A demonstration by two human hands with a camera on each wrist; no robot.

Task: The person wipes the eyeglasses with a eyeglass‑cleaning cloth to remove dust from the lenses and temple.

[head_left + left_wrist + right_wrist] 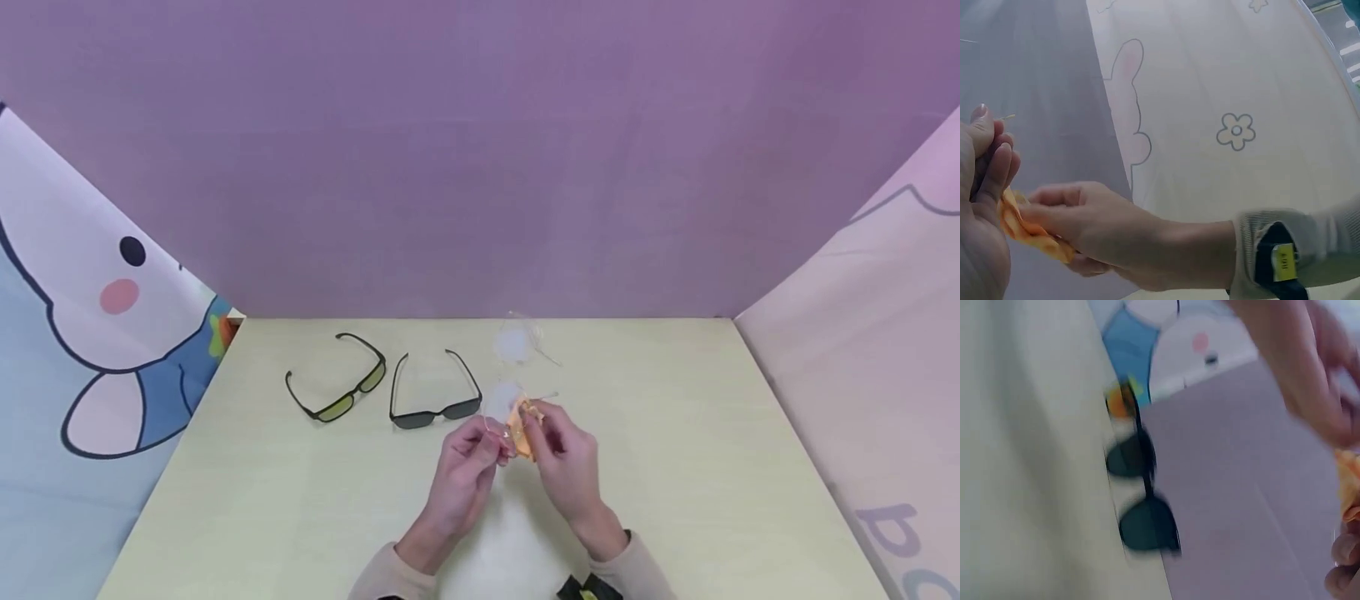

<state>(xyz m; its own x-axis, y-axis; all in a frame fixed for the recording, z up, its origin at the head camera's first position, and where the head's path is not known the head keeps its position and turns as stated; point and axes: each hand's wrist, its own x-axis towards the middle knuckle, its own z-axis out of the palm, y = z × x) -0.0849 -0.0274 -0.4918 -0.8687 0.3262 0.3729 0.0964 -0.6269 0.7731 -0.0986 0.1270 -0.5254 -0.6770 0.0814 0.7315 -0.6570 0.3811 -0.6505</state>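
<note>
Both hands meet over the table in the head view. My right hand [566,462] pinches a small crumpled orange cloth [519,435] between thumb and fingers. Just beside the cloth, my left hand [465,471] has its thumb and fingertips brought together. A thin yellowish strand [1009,117] sticks out from those fingertips in the left wrist view. Whether it is thread or something stiffer is too small to tell. The same orange cloth [1349,484] appears at the right edge of the right wrist view, partly hidden by the fingers.
Dark-framed glasses with green lenses [336,408] and sunglasses with dark lenses [423,420] lie unfolded left of the hands. Behind the hands are a whitish translucent piece [513,343] with thin strands and another pale piece [504,396]. A purple backdrop [480,208] rises at the table's far edge.
</note>
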